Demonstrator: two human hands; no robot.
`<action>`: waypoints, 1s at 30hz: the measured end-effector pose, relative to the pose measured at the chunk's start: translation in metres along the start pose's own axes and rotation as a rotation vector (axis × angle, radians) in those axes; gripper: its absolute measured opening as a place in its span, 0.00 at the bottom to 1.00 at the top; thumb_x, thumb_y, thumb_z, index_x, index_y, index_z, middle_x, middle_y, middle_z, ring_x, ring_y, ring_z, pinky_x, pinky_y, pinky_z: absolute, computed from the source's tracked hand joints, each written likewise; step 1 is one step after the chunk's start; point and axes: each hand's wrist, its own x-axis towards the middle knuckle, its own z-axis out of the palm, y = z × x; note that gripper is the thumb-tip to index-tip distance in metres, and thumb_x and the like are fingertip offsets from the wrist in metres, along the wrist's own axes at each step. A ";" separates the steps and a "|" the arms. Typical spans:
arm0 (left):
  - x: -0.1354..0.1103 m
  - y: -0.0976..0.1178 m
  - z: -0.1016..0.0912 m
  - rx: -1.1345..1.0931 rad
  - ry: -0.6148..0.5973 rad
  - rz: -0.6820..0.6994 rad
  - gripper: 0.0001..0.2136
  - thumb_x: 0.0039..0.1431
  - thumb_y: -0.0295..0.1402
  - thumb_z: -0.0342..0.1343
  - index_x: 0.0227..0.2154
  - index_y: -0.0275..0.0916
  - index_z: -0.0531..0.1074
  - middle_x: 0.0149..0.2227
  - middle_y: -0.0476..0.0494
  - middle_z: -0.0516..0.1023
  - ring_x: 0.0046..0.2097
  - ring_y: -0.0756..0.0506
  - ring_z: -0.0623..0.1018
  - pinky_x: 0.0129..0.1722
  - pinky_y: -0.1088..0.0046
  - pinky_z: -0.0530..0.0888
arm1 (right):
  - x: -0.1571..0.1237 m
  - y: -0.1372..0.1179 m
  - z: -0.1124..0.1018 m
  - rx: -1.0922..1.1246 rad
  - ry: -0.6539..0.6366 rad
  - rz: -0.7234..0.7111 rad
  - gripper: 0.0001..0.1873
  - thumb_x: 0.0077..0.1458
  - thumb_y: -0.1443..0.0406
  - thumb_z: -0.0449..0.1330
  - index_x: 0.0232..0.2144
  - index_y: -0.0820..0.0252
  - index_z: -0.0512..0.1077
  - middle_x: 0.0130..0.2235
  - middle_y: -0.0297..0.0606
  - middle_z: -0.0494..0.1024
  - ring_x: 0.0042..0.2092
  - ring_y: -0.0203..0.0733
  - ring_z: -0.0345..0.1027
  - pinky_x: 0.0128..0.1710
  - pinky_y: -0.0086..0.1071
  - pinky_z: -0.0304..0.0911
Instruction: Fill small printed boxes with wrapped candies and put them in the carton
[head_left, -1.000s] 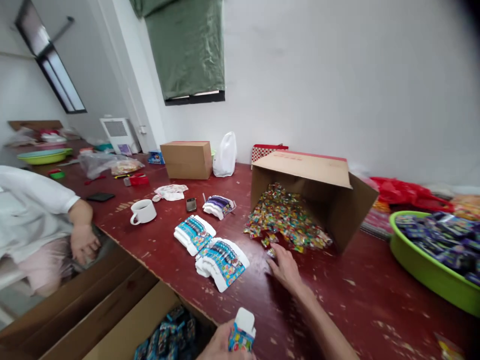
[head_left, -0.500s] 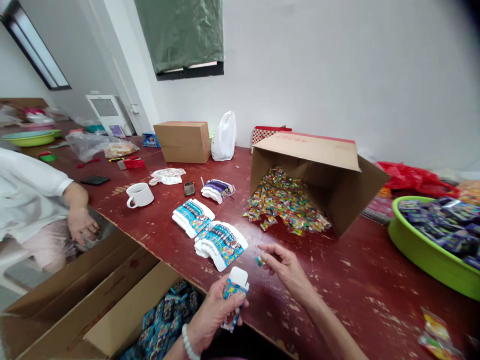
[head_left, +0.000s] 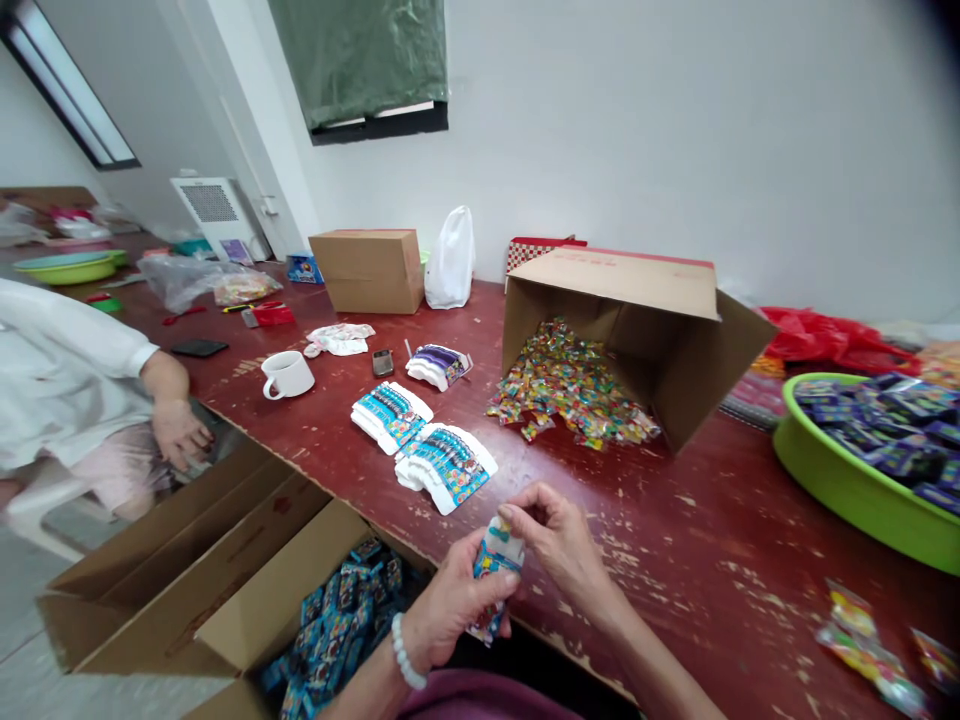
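My left hand [head_left: 448, 602], with a white bead bracelet at the wrist, grips a small blue printed carton [head_left: 489, 572] upright over the table's front edge. My right hand [head_left: 561, 540] is closed in a pinch at the carton's white upper end. A bit of teal wrapper shows under its fingertips, apparently a small wrapped candy; most of it is hidden. Beyond the hands lie two fanned stacks of flat blue cartons [head_left: 450, 465]. A cardboard box [head_left: 615, 285] on its side spills many wrapped candies [head_left: 574, 385] onto the table.
Below the edge at left, an open cardboard box [head_left: 262, 580] holds many blue cartons [head_left: 337, 620]. A green basin [head_left: 847, 505] of purple packs stands right. A white mug [head_left: 291, 376], a phone [head_left: 382, 362] and purple cartons [head_left: 437, 367] lie beyond. Another person's hand [head_left: 180, 432] rests at left.
My right hand has moved left to the carton's top, bringing the small wrapped candy there. My left hand has raised the carton slightly and shifted it right. The view has tilted a little.
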 end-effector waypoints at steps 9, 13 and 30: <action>-0.002 0.005 0.003 0.042 0.075 0.041 0.20 0.51 0.38 0.62 0.45 0.39 0.64 0.30 0.53 0.68 0.23 0.54 0.68 0.22 0.78 0.70 | -0.008 -0.008 -0.014 -0.588 -0.030 -0.487 0.10 0.62 0.64 0.57 0.28 0.59 0.74 0.30 0.38 0.75 0.34 0.41 0.65 0.36 0.33 0.56; -0.003 0.007 0.003 0.075 0.079 0.127 0.11 0.50 0.29 0.60 0.38 0.38 0.68 0.30 0.51 0.71 0.26 0.53 0.70 0.25 0.80 0.70 | -0.012 -0.014 -0.011 -0.739 -0.271 -0.520 0.11 0.63 0.64 0.56 0.29 0.57 0.74 0.30 0.36 0.77 0.35 0.41 0.66 0.36 0.34 0.54; 0.001 0.003 0.002 -0.388 0.362 0.076 0.18 0.52 0.43 0.62 0.42 0.37 0.71 0.27 0.49 0.76 0.22 0.50 0.74 0.19 0.77 0.72 | -0.038 0.012 0.017 -0.080 0.009 -0.351 0.06 0.61 0.66 0.58 0.38 0.55 0.76 0.37 0.37 0.73 0.38 0.38 0.70 0.38 0.29 0.64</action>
